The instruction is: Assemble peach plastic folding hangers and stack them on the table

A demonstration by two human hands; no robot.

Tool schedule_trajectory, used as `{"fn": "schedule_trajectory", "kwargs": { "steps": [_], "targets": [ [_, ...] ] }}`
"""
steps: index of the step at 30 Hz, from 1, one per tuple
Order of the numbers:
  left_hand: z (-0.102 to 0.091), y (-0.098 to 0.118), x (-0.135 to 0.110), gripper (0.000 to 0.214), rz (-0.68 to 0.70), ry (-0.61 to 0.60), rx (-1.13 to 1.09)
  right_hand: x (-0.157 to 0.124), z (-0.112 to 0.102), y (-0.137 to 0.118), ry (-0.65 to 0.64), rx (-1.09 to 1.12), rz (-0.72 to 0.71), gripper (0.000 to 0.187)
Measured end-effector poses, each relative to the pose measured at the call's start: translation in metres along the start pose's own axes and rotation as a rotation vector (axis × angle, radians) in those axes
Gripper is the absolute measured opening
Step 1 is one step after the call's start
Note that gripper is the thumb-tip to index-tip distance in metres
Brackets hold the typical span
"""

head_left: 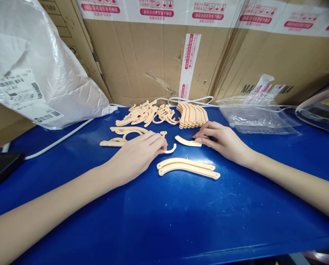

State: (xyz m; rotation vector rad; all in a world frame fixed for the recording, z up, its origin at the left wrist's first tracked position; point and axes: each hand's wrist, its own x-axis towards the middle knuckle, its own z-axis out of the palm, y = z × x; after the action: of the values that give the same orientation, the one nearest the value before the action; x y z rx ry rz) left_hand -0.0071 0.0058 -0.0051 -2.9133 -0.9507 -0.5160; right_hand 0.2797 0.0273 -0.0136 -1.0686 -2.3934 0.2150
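Glossy blue tabletop [167,221]: apparent picking-up step.
Your left hand [138,156] finger-pinches a cream plastic hook [172,149], twelve o'clock; your right hand [225,141], a curved cream plastic bar [186,141], one o'clock; alignment likely next.

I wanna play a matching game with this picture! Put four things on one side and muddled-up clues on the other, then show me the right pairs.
Things
1. Right hand
2. Two long curved pieces
3. Thin plastic bag
4. Big parcel bag

Clues
A. Lying side by side, close together
B. At the picture's left, with a printed label
C. Touching the end of a short curved piece
D. See-through, in front of a cardboard box

Right pairs
1-C
2-A
3-D
4-B
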Motion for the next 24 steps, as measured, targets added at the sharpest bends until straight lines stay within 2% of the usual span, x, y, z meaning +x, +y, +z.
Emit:
{"fn": "schedule_trajectory", "kwargs": {
  "steps": [8, 14, 19, 24],
  "targets": [
    [0.0, 0.0, 0.0, 0.011, 0.023, 0.079, 0.053, -0.001, -0.001, 0.0, 0.026, -0.09, -0.07, 0.025],
    [0.0, 0.001, 0.0, 0.011, 0.076, 0.122, 0.085, -0.002, -0.004, -0.006, 0.16, -0.166, -0.101, 0.022],
    [-0.005, 0.009, -0.002, 0.017, 0.22, 0.185, 0.13, -0.006, -0.007, -0.021, 0.225, -0.355, -0.264, 0.018],
    [-0.009, 0.034, -0.007, 0.02, 0.409, 0.312, 0.18, -0.012, -0.009, -0.041, 0.275, -0.473, -0.478, 0.028]
  ]
}}
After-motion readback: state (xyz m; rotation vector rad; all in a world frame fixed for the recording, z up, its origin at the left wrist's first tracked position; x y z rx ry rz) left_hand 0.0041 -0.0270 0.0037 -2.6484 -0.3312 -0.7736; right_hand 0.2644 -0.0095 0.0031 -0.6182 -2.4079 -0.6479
